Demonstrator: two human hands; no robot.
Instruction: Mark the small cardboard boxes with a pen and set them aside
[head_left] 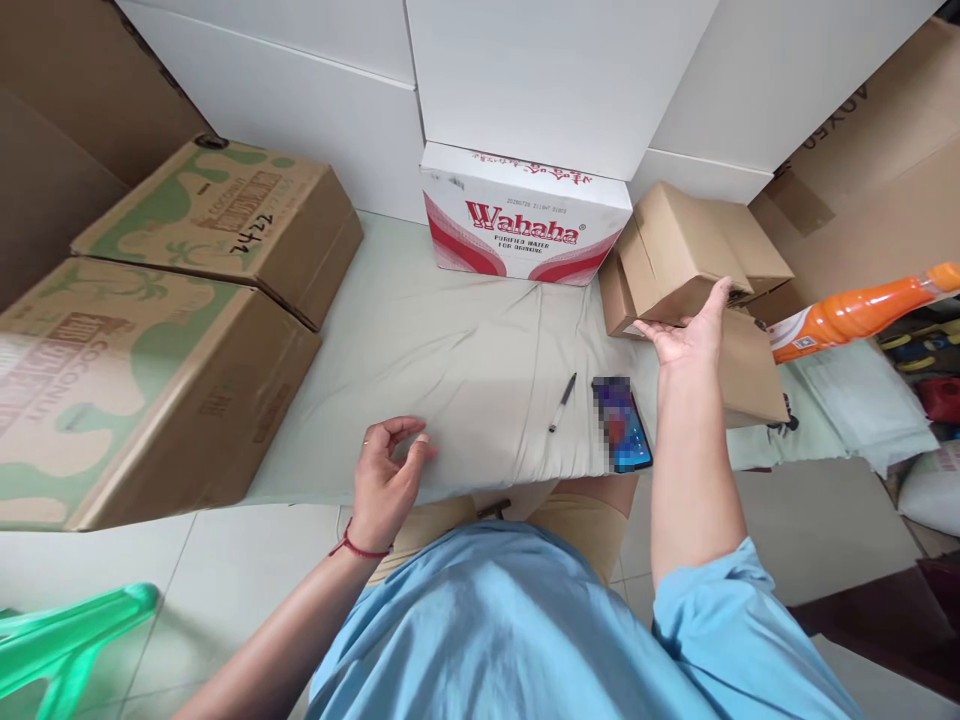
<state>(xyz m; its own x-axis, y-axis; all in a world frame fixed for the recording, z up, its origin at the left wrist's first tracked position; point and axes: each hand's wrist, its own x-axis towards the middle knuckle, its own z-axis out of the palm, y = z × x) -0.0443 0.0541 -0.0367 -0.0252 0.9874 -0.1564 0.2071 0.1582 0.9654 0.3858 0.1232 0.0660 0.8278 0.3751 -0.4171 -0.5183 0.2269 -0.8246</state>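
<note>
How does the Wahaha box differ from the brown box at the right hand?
The Wahaha box is white with red print; the brown box shows plain sides. The Wahaha box stands on the cloth, untouched; the brown box has the right hand at its lower edge. Both are cardboard boxes.

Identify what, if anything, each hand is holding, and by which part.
The right hand holds a brown cardboard box by its near lower edge; the left hand holds nothing.
</note>
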